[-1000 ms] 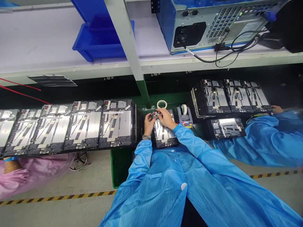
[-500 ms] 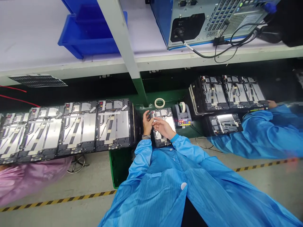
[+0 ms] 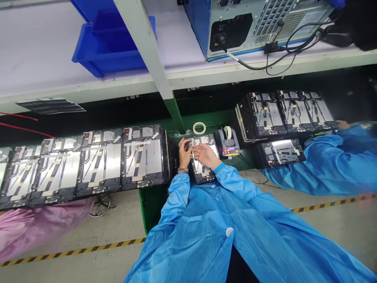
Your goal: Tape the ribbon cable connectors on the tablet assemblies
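Note:
An opened tablet (image 3: 204, 168), black-framed with silver plates and dark ribbon cables inside, lies upright in front of my body. My left hand (image 3: 184, 154) is at its upper left corner, fingers curled and thumb close to them. Over its upper half, my right hand (image 3: 206, 156) is turned partly palm up, its fingertips drawn together beside my left thumb. Whatever is between the fingers of either hand is too small to make out. A roll of tape (image 3: 199, 128) lies just beyond the tablet. To the right stands a grey tape dispenser (image 3: 228, 143) with a white roll.
Stacks of similar opened tablets (image 3: 143, 157) line the left side; more stacks (image 3: 266, 114) stand at right, with another tablet (image 3: 282, 153) below. A co-worker's blue sleeve (image 3: 332, 165) is at right, a pink sleeve (image 3: 53, 228) at left. A green post (image 3: 174, 112) rises behind.
My right hand has drawn back slightly from the tablet's top edge and turned more palm up. My left hand stays at the upper left corner. The view has shifted a little.

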The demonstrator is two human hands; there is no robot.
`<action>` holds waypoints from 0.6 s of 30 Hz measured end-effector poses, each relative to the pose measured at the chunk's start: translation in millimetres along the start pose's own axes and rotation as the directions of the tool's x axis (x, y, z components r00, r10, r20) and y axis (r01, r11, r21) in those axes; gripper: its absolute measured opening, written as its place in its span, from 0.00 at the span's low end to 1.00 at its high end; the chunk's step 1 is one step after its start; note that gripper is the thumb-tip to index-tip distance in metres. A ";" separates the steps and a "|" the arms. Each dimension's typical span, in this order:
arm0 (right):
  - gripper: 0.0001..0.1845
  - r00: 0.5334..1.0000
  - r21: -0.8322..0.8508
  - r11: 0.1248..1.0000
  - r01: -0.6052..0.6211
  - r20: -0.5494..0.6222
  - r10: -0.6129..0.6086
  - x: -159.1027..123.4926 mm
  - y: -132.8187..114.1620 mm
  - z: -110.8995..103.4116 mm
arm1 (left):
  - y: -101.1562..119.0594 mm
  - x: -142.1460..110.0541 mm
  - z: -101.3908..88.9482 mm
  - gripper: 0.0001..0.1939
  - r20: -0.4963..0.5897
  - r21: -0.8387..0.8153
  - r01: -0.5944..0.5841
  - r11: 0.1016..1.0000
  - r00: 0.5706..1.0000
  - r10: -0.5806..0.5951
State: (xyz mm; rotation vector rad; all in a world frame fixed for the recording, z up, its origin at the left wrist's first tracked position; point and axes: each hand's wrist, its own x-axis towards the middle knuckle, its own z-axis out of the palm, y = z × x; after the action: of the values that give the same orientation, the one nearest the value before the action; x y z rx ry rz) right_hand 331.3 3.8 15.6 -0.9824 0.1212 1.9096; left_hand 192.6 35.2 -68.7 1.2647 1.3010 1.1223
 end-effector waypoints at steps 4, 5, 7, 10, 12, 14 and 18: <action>0.15 1.000 -0.007 1.000 0.009 -0.012 -0.009 -0.4 -1.3 -0.4 | 3.9 -0.4 -1.3 0.18 0.013 0.064 0.001 0.998 1.000 -0.002; 0.14 1.000 -0.008 1.000 0.005 -0.013 -0.005 -0.3 -1.6 -0.5 | 5.0 -0.6 -1.8 0.17 0.019 0.076 -0.002 0.997 1.000 0.000; 0.14 1.000 -0.008 1.000 -0.002 -0.015 0.002 0.3 -2.4 -0.7 | 7.2 -1.2 -2.8 0.15 0.039 0.097 -0.014 0.995 0.999 0.011; 0.14 1.000 -0.007 1.000 0.001 -0.019 -0.001 2.1 -2.9 -0.5 | 10.2 -1.8 -4.2 0.13 0.069 0.113 -0.049 0.992 0.997 0.041; 0.14 1.000 -0.004 1.000 0.006 -0.022 -0.006 3.8 -3.0 -0.5 | 11.3 -1.6 -5.0 0.13 0.080 0.116 -0.070 0.991 0.995 0.061; 0.15 1.000 0.007 1.000 0.000 -0.020 0.000 5.2 -3.2 -1.4 | 11.5 -0.8 -5.6 0.13 0.083 0.125 -0.081 0.989 0.994 0.071; 0.16 1.000 -0.039 0.999 0.001 0.005 -0.001 4.1 -2.4 -8.1 | 11.9 1.5 -6.9 0.12 0.087 0.149 -0.080 0.986 0.994 0.067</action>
State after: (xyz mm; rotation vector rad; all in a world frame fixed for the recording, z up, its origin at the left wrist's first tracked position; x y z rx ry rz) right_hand 337.0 4.3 8.2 -1.0031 0.0813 1.9200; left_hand 187.1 37.2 -56.3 1.4670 1.3078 1.0267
